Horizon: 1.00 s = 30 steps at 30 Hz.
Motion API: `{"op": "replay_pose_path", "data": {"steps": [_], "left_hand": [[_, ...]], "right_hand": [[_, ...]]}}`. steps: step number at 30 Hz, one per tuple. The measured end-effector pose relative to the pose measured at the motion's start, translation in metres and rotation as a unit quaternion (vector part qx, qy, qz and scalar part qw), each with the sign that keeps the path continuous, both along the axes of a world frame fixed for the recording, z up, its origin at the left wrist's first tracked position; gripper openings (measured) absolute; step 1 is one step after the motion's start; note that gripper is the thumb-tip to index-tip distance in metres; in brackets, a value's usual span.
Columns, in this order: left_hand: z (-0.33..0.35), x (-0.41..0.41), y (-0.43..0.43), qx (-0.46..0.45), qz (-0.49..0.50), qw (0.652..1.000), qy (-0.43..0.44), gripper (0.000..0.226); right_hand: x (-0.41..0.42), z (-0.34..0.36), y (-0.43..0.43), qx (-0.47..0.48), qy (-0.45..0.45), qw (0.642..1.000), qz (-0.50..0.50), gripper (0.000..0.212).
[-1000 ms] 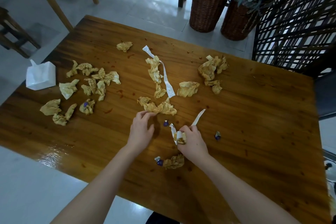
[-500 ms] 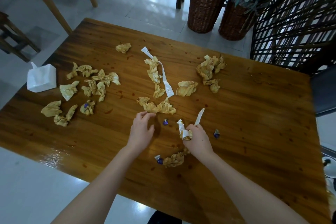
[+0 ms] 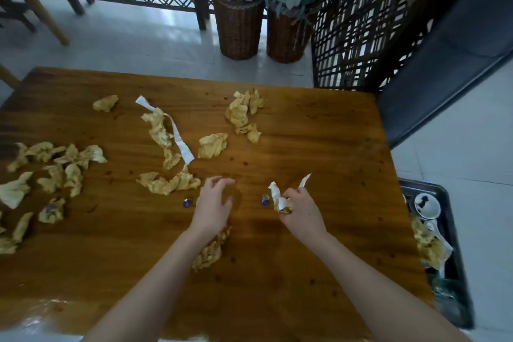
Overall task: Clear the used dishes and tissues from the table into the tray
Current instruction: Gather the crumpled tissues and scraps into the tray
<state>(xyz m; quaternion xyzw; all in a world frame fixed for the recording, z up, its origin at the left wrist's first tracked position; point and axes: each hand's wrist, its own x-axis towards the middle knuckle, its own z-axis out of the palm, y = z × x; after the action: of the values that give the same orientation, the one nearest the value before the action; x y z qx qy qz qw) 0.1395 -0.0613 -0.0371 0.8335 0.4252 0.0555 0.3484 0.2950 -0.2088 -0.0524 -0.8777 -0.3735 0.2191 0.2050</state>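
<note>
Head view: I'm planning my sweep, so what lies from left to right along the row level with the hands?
Pale tissue → blue-flecked tissue → blue wrapper → left hand → second blue wrapper → right hand gripping a tissue wad → tray past the table's edge.

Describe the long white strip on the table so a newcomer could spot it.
On the wooden table, look left of centre, just beyond the left hand. A line of crumpled yellow-stained tissues runs away from the person, and the white strip lies along its right side. Unlike those wads, it is flat, narrow and clean white.
</note>
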Motion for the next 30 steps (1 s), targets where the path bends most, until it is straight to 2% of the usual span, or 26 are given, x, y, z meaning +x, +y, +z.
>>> {"op": "replay_pose_path", "data": {"steps": [6, 10, 16, 22, 30], "left_hand": [[0.004, 0.053, -0.038, 0.011, -0.062, 0.998, -0.005, 0.039], [-0.006, 0.061, -0.059, 0.012, -0.093, 0.995, 0.017, 0.04], [-0.03, 0.054, -0.066, 0.013, -0.093, 0.991, 0.097, 0.047], [-0.046, 0.073, -0.068, 0.054, -0.089, 0.987, 0.125, 0.045], [-0.055, 0.08, -0.077, 0.068, -0.063, 0.987, 0.13, 0.027]], "right_hand": [[0.043, 0.009, -0.057, 0.02, -0.021, 0.998, -0.057, 0.029], [0.068, 0.01, -0.09, 0.025, -0.021, 0.996, -0.081, 0.031], [0.085, 0.011, -0.119, 0.019, -0.019, 0.995, -0.096, 0.031], [0.091, 0.011, -0.136, 0.007, -0.014, 0.996, -0.089, 0.03], [0.094, 0.012, -0.145, 0.001, -0.005, 0.998, -0.066, 0.03]]}}
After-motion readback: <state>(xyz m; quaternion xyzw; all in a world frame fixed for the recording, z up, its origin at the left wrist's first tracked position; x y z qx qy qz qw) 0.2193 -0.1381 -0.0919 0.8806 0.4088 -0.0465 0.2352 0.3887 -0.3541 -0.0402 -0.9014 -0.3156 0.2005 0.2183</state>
